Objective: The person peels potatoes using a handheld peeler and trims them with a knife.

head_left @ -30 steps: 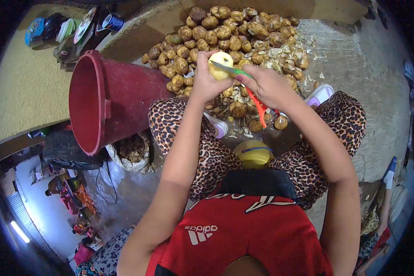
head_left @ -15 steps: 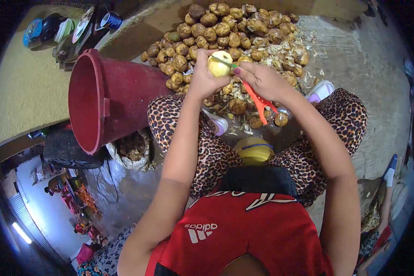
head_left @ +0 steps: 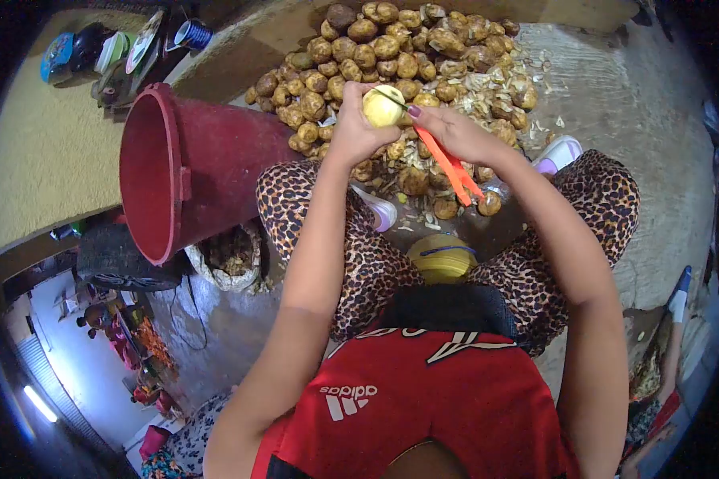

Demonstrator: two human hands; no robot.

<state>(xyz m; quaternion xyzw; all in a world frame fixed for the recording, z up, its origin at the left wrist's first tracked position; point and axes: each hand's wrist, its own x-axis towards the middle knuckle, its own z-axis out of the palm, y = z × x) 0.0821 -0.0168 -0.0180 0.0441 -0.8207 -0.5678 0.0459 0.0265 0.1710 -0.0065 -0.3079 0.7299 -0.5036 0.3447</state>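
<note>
My left hand [head_left: 358, 128] is wrapped round a pale, peeled potato [head_left: 383, 106], with a small dark spot near its top. Against the potato's upper side lies the narrow blade of a knife [head_left: 391, 98]. My right hand [head_left: 447, 132] is closed round the knife's handle, which is mostly hidden by the fingers. An orange strip-like thing [head_left: 447, 164] hangs down below my right hand; how it is held cannot be made out. Behind both hands spreads a heap of brown potatoes [head_left: 363, 56], with pale peelings [head_left: 475, 92] scattered over its right part.
A large red bucket [head_left: 232, 160] lies tipped on its side at the left, beside a white sack [head_left: 230, 267]. Between my legs is a yellow container [head_left: 442, 259]. Dishes and a blue cup [head_left: 193, 34] are at the upper left. Other people [head_left: 120, 339] are at the lower left.
The knife blade has shifted and turned edge-on across the potato's top. The orange thing has swung slightly. Both hands stay in nearly the same place.
</note>
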